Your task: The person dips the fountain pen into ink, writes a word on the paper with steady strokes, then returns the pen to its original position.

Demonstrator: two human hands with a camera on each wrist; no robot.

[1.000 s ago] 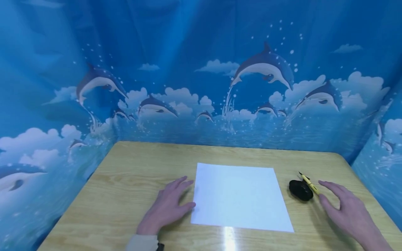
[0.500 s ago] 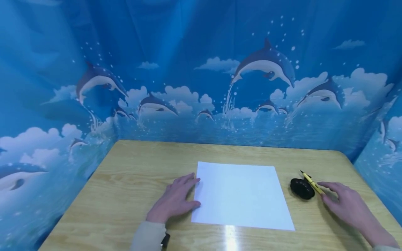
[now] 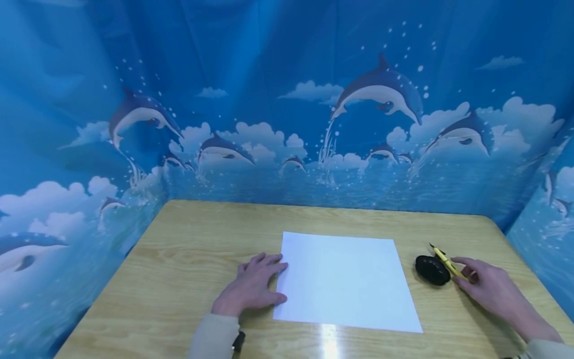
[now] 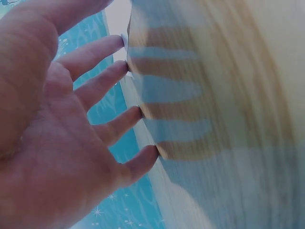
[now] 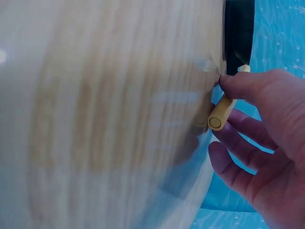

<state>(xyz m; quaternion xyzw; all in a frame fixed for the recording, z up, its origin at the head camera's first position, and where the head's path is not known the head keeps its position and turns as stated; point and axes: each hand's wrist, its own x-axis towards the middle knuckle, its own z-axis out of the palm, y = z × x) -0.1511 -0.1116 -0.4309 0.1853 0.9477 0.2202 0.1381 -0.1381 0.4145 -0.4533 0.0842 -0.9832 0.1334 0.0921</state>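
Observation:
At the right of the head view, a yellow pen [image 3: 443, 259] with a dark pointed tip leans against a glossy black oval object [image 3: 432, 270]. My right hand [image 3: 491, 289] pinches its rear part between thumb and curled fingers. The right wrist view shows the pen's round blunt end [image 5: 217, 122] poking out below the thumb. A blank white sheet of paper [image 3: 343, 284] lies in the middle of the table. My left hand [image 3: 253, 286], fingers spread, rests its fingertips on the sheet's left edge; in the left wrist view the fingertips [image 4: 138, 112] touch the surface.
The wood-grain table [image 3: 193, 239] reflects a bright light near its front edge. Behind and at both sides hangs a blue curtain [image 3: 269, 99] printed with dolphins and clouds.
My right hand has closed in on the pen, its fingers curling round the rear end. My left hand has moved right, from beside the paper onto its left edge.

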